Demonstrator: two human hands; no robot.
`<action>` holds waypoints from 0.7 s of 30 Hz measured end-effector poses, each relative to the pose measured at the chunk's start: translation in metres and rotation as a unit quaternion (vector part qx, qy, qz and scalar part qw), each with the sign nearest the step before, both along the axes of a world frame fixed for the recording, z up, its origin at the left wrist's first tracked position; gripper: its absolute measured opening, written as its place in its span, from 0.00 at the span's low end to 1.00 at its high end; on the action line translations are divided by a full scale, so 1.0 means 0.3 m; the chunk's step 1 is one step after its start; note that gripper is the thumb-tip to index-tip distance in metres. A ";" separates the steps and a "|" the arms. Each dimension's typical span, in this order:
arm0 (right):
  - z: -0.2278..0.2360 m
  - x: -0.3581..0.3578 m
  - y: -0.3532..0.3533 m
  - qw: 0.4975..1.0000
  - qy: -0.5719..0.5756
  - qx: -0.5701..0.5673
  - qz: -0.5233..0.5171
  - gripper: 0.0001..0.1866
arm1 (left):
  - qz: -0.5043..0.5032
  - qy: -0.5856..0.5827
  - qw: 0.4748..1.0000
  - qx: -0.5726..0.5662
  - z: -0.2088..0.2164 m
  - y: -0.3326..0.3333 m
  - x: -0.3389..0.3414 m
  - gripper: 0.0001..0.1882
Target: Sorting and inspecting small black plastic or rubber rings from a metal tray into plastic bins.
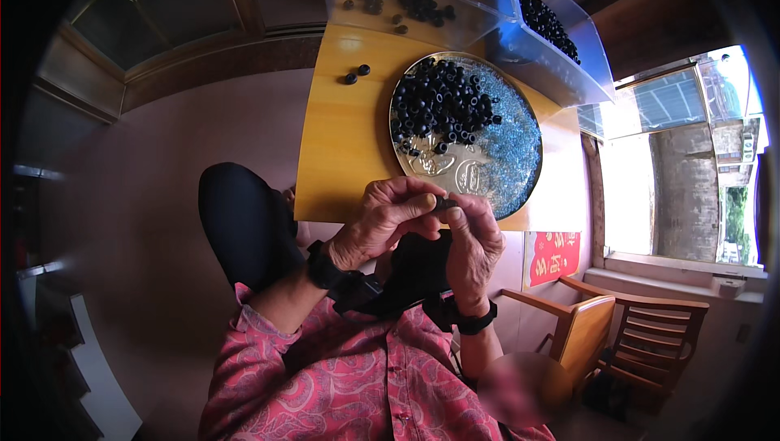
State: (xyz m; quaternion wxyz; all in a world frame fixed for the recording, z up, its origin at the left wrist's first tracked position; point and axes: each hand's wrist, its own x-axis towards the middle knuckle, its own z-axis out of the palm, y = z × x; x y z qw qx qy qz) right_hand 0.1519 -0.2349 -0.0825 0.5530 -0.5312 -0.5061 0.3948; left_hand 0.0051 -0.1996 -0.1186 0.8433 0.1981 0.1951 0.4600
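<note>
Just past the tray's near edge, my two hands meet over a small black cylindrical part (444, 204). My left hand (380, 221) pinches it between thumb and fingers from the left. From the right, the thumb and fingers of my right hand (475, 247) close on it too, hiding much of it. Beyond them a round gold tray (431, 163) lies on the yellow table (337, 140). Many black ring-shaped caps (443, 99) are heaped on its left half. Tiny clear bluish pieces (513, 136) cover the right side.
Two loose black caps (357, 74) sit left of the tray. At the back stand a clear plastic bin (406, 22) with black round pieces and a bluish bin (561, 67) full of small black parts. A wooden chair (658, 335) stands to the right, below a window.
</note>
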 end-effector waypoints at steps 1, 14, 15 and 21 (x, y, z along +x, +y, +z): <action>-0.002 0.001 -0.003 0.997 0.076 -0.034 0.000 0.07 | 0.000 -0.001 1.000 0.000 0.000 -0.003 -0.001 0.11; -0.027 0.004 -0.009 0.987 0.157 -0.037 0.011 0.07 | -0.015 -0.024 1.000 -0.005 0.002 -0.001 0.000 0.11; -0.021 0.001 -0.010 0.986 0.162 -0.040 0.010 0.07 | -0.013 -0.022 1.000 -0.005 0.000 -0.002 0.001 0.11; -0.019 0.004 -0.010 0.992 0.120 -0.029 0.009 0.08 | -0.002 -0.015 1.000 -0.003 -0.002 -0.005 0.005 0.11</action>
